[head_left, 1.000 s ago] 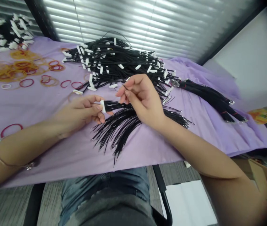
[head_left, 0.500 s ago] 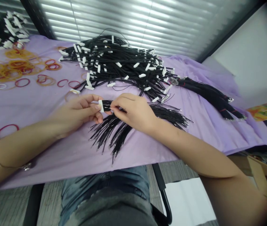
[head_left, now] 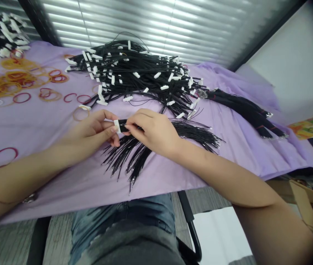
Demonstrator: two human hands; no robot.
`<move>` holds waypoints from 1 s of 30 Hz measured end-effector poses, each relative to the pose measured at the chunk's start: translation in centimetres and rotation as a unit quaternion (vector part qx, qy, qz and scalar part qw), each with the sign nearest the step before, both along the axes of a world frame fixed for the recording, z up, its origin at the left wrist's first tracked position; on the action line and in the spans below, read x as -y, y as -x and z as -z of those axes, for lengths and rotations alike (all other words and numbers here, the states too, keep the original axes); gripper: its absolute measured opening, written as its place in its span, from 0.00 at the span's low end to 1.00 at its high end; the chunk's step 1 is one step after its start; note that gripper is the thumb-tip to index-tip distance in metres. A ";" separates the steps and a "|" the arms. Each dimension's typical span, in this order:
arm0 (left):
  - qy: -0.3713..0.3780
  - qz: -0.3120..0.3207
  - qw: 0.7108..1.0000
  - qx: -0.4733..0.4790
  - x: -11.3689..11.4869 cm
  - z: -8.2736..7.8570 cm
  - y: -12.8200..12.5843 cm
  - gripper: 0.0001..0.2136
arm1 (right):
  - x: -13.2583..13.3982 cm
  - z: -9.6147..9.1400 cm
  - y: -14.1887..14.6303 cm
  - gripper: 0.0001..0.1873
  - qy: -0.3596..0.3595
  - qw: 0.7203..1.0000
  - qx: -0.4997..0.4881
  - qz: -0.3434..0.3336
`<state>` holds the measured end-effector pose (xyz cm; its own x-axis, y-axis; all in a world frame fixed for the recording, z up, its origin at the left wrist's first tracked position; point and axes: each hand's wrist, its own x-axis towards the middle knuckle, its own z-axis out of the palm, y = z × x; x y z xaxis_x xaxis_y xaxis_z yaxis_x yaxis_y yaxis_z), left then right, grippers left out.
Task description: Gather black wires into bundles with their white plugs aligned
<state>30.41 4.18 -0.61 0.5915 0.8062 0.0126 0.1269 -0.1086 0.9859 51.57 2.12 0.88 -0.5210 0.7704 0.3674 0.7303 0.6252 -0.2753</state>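
Between thumb and fingers, my left hand [head_left: 98, 129] holds a white connector [head_left: 117, 126] with black wires running out of it to the right. My right hand [head_left: 152, 130] pinches those black wires [head_left: 122, 125] close to the connector; its fingertips hide exactly which wire they grip. Under and beside my right hand, loose black wires [head_left: 134, 158] with small metal tips fan out toward the table's front edge. More of these wires [head_left: 197, 134] spread out to the right of my wrist.
Behind my hands lies a big heap of black cables [head_left: 134, 73] with white connectors. Rubber bands [head_left: 18, 81] are scattered at left, below another connector pile [head_left: 10, 33]. Tied cable bundles [head_left: 242, 106] lie at right on the purple cloth [head_left: 62, 191]. Window blinds [head_left: 134, 18] stand behind.
My right hand has shifted slightly left along the wires, closer to the white connector. The left hand keeps its hold. The whole view has drifted a little.
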 end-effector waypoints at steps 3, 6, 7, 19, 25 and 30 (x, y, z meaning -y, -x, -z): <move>-0.012 -0.004 1.000 -0.004 0.2 -0.2 -0.1 0.08 | 0.1 -0.1 -0.1 0.14 0.000 1.000 -0.008 -0.001; -0.017 -0.006 1.000 -0.001 0.5 -0.5 -0.3 0.09 | 0.1 -0.1 -0.2 0.13 -0.008 1.000 -0.025 -0.002; -0.018 -0.005 1.000 0.005 0.5 -0.6 -0.3 0.09 | 0.1 -0.1 -0.2 0.13 -0.009 0.999 -0.031 -0.004; -0.039 -0.035 0.997 -0.053 1.5 -1.1 -0.9 0.10 | 0.1 0.3 0.3 0.12 0.006 0.999 -0.030 -0.035; -0.068 -0.020 0.997 -0.038 1.7 -0.8 -1.0 0.08 | -0.3 1.4 0.0 0.13 -0.053 0.993 -0.067 -0.078; -0.077 -0.017 0.997 -0.013 1.2 -1.5 -0.8 0.10 | -0.2 0.3 -0.2 0.10 -0.218 0.971 -0.048 -0.086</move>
<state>31.25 3.02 0.84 0.5653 0.8158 0.1221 0.1591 -0.2531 0.9543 51.82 2.32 0.62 -0.5752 0.4361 0.6921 0.5893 0.8077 -0.0192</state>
